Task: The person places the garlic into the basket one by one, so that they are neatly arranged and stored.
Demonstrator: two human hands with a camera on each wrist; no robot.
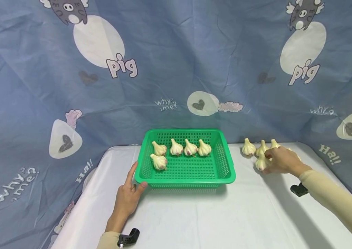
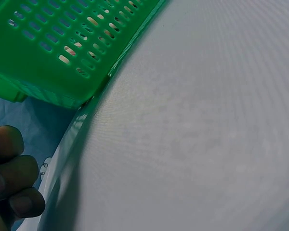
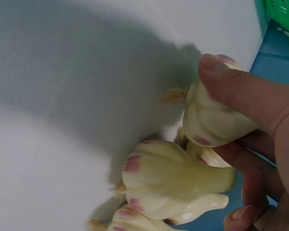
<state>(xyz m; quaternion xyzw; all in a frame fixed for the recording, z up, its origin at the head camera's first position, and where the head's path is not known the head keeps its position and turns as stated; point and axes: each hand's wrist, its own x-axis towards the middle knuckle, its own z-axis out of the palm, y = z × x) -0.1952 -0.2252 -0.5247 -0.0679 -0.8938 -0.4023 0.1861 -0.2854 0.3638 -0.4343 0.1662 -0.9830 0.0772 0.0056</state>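
My right grip [image 1: 283, 162] is closed partway, thumb on one side and fingers on the other, around a garlic bulb [image 3: 219, 113]; I cannot tell whether that bulb is clear of the desk. Right beside this grip are more bulbs [image 3: 166, 178], some partly hidden by my hand, and just beyond it to the left sits an end bulb [image 1: 248, 148]. Under them all is the desk [image 1: 191, 221], covered in white. Farther to the left of my right grip stands a green basket [image 1: 185, 181] with five garlic bulbs [image 1: 190, 148] in it, grouped toward its left and far sides. At its near left corner my left grip [image 1: 127, 197] is spread, index finger and thumb touching the rim, other fingers loosely bent. Beyond everything hangs a blue cloth [image 1: 169, 69] printed with pigs and words.
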